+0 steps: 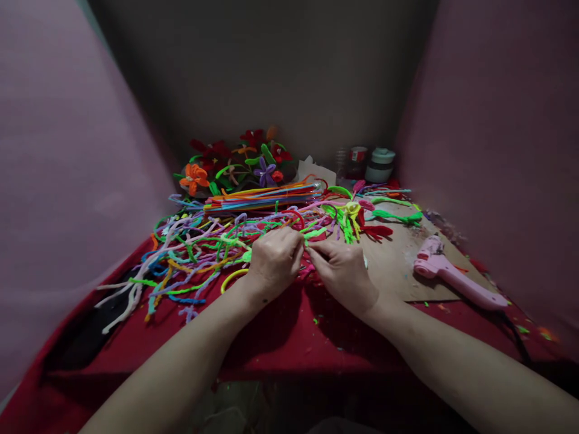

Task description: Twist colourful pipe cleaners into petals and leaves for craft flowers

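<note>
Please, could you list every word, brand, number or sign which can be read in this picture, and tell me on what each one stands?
No text can be read in this picture.
Red-and-white label on the small container at the back: too small and blurred to read.
Pink glue gun: no readable lettering.

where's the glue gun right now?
In the head view, the pink glue gun is on the right side of the table, lying at least partly on the cardboard, to the right of the right hand.
</note>
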Available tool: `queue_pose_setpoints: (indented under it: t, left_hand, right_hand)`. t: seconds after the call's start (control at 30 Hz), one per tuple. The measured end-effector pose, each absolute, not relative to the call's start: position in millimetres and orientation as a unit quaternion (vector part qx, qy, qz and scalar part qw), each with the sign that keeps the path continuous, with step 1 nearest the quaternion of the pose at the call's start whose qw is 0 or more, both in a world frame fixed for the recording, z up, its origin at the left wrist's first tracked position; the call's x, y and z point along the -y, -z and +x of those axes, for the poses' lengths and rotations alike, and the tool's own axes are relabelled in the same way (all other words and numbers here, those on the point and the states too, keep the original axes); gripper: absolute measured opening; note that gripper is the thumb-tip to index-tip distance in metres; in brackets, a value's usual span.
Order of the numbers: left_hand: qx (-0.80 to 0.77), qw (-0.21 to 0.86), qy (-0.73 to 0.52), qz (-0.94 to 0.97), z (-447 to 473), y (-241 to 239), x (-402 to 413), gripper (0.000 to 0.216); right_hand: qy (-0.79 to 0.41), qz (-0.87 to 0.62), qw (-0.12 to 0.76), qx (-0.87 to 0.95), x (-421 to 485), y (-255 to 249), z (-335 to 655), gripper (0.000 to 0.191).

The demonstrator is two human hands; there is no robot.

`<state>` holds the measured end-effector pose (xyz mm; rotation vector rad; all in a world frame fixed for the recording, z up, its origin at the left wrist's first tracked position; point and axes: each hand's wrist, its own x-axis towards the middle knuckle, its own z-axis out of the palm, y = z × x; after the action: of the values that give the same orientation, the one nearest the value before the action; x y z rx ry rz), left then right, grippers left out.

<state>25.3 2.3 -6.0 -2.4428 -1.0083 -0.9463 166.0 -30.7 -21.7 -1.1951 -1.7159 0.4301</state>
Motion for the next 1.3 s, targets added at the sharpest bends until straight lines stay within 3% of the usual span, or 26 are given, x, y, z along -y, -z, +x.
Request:
queue_pose_setpoints:
  t: [0.1,0.17,0.23,0.33,0.4,0.5,0.67,0.8,0.97,1.07,1.17,1.23,1.3]
  left_hand:
    - [0.342,0.229,0.258,-0.874,26,7,-2,0.02]
    - [0.317,0.22,0.221,-0.896,24,5,-3,0.021]
    - [0.286,0.164,0.204,-0.922,20,0,-4,0.021]
    - [0.266,0.056,0.222,-0.936,12,-10,-7,0.019]
    - [0.254,0.017,0.236,-0.938,8,-16,-7,0.019]
    - [0.221,0.001,0.23,-0.948,6,-21,-8,0.022]
    - [0.19,0.048,0.209,-0.958,5,-23,-12,0.023]
    - [0.165,0.068,0.222,-0.959,6,-21,-13,0.019]
    - [0.303,0.071,0.427,-0.849,9,-22,-9,0.009]
    - [0.434,-0.157,0.509,-0.727,10,-23,-9,0.017]
    - [0.446,-0.471,0.426,-0.631,13,-17,-12,0.025]
    - [0.414,-0.58,0.398,-0.577,16,-10,-14,0.025]
    - [0.39,-0.62,0.411,-0.543,20,-3,-16,0.022]
  right_hand:
    - [0.021,-0.487,0.394,0.779,31,23,172,0.025]
    - [0.048,-0.485,0.385,0.784,27,20,176,0.023]
    - [-0.029,-0.49,0.423,0.762,22,15,180,0.02]
    - [-0.31,-0.5,0.482,0.65,15,7,185,0.011]
    - [-0.481,-0.494,0.464,0.556,13,3,187,0.008]
    - [-0.609,-0.459,0.421,0.491,14,-1,189,0.006]
    - [-0.673,-0.375,0.383,0.51,18,2,190,0.014]
    - [-0.679,-0.354,0.402,0.503,17,11,187,0.015]
    - [-0.602,-0.394,0.49,0.492,21,5,181,0.017]
    - [-0.533,-0.428,0.535,0.497,24,0,178,0.017]
    - [-0.474,-0.443,0.535,0.541,25,2,177,0.014]
    - [-0.438,-0.448,0.519,0.581,24,6,176,0.016]
    - [-0.425,-0.452,0.497,0.607,23,9,175,0.016]
